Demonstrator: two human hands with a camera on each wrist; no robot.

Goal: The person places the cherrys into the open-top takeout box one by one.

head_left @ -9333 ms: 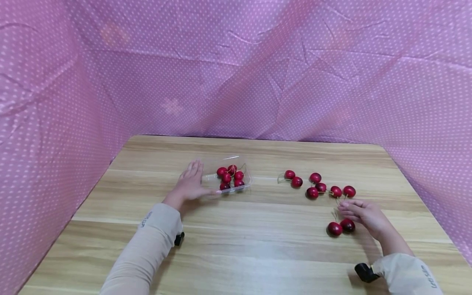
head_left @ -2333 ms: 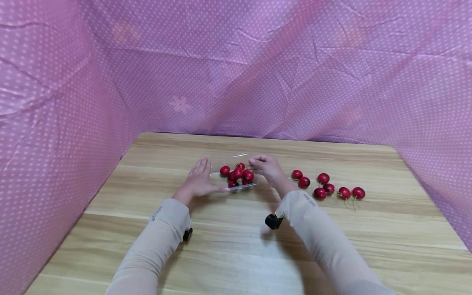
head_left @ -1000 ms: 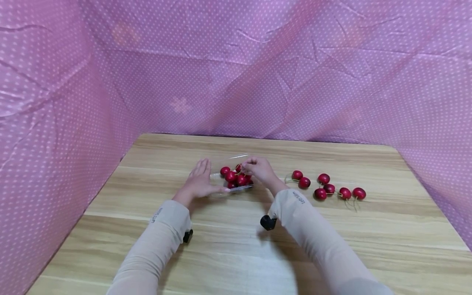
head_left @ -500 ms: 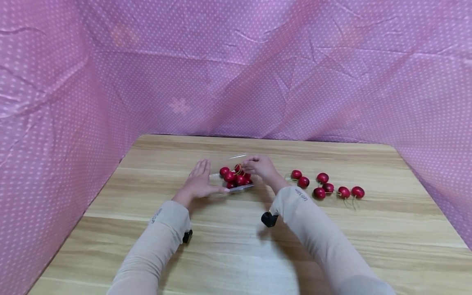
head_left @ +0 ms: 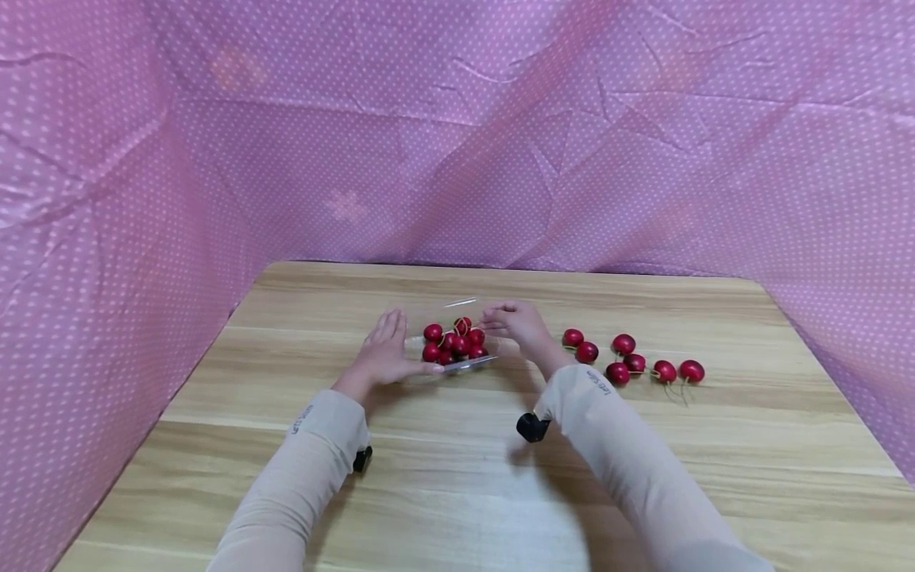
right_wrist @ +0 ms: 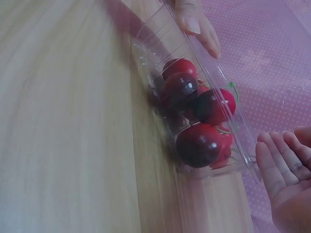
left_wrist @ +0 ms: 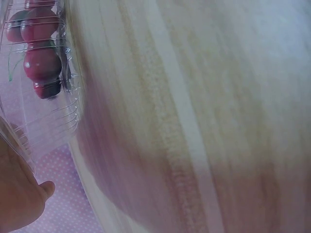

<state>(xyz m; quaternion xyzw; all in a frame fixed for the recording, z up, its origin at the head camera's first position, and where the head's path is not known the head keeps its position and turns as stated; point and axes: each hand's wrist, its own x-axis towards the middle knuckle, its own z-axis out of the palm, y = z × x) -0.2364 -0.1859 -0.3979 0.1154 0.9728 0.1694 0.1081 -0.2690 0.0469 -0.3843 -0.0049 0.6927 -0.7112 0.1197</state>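
Observation:
A clear plastic container [head_left: 468, 365] with several red cherries [head_left: 460, 345] stands left of the table's middle. My left hand [head_left: 382, 355] rests against its left end, fingers straight and spread, thumb along the front rim. In the right wrist view the container's wall [right_wrist: 156, 30] shows ridges, and dark-red cherries [right_wrist: 198, 145] with green stems are heaped inside. My right hand [head_left: 518, 327] hovers just past the container's right end. Its fingers [right_wrist: 277, 162] are extended and hold nothing. In the left wrist view only the thumb side of the left hand [left_wrist: 19, 194] shows, below the container [left_wrist: 51, 131].
More cherries [head_left: 635, 364] lie on the table [head_left: 429, 492] to the right, some with stems joined in pairs, close to the right forearm. Pink dotted cloth [head_left: 457, 159] hangs behind and beside the table.
The cherry pair once at the front right is gone from the table. My right hand has let go of cherries inside the container and drawn back rightward. The left hand stays at the container.

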